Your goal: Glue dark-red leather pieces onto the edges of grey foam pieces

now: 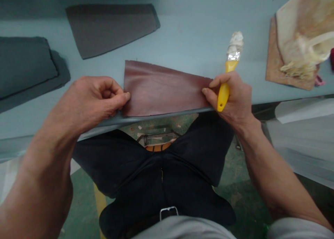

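At the near edge of the surface (198,33), I see the brown sheet (161,89), pinched by left grip (94,96) and right grip (236,96) at opposite ends, seemingly for flatness; the right also clasps a brush (231,65).

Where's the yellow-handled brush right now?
In the head view, the yellow-handled brush is right of center, held in the right hand with its bristles pointing up, just beyond the right end of the brown piece.
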Tool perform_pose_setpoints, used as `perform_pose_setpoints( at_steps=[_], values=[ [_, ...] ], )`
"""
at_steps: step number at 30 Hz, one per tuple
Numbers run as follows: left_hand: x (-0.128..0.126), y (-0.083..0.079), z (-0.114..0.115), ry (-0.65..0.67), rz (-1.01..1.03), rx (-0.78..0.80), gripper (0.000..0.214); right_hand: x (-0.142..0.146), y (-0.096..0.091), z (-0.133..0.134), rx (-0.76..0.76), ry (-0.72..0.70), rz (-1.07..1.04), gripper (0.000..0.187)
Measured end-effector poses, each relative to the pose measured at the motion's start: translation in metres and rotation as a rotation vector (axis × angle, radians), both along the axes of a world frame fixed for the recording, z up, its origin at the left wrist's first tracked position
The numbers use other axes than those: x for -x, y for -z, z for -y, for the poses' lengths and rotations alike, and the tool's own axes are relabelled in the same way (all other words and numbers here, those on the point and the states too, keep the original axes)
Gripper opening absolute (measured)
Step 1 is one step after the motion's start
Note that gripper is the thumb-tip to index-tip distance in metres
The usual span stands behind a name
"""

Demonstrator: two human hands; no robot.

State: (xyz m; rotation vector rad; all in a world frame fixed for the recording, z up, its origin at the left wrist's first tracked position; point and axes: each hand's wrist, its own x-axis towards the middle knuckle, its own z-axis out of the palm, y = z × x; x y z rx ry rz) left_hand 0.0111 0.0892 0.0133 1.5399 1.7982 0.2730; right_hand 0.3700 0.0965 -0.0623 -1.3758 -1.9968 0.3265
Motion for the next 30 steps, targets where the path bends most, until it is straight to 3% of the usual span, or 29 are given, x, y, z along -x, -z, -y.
perform_pose_setpoints(
  at_steps=[5,8,10,14,17,20,23,30],
  values=[
    [0.011,-0.004,0.005,0.008,-0.096,0.031,0.039,0.003,-0.001,0.001,-0.023,0.005,-0.017,0.020],
    [0.008,-0.011,0.014,-0.017,-0.257,-0.166,0.039,0.006,-0.002,0.001,-0.028,-0.018,-0.028,0.017],
    [-0.004,-0.014,0.020,0.000,-0.248,-0.359,0.031,0.008,-0.002,0.001,-0.039,-0.041,-0.045,0.015],
    [-0.042,-0.003,0.022,0.303,-0.093,-0.638,0.018,0.009,-0.003,0.001,-0.036,-0.023,-0.059,0.013],
    [-0.066,0.013,0.008,0.552,-0.035,-0.696,0.020,0.010,-0.004,0.001,-0.018,-0.030,-0.068,0.013],
    [-0.076,0.027,-0.010,0.680,-0.151,-0.743,0.024,0.010,-0.005,0.000,-0.014,-0.063,-0.068,0.012],
    [-0.076,0.035,-0.022,0.717,-0.241,-0.785,0.025,0.010,-0.007,-0.001,-0.005,-0.071,-0.055,0.011],
    [-0.068,0.038,-0.022,0.668,-0.182,-0.815,0.025,0.012,-0.010,0.000,0.018,-0.046,-0.069,0.010]
  ],
)
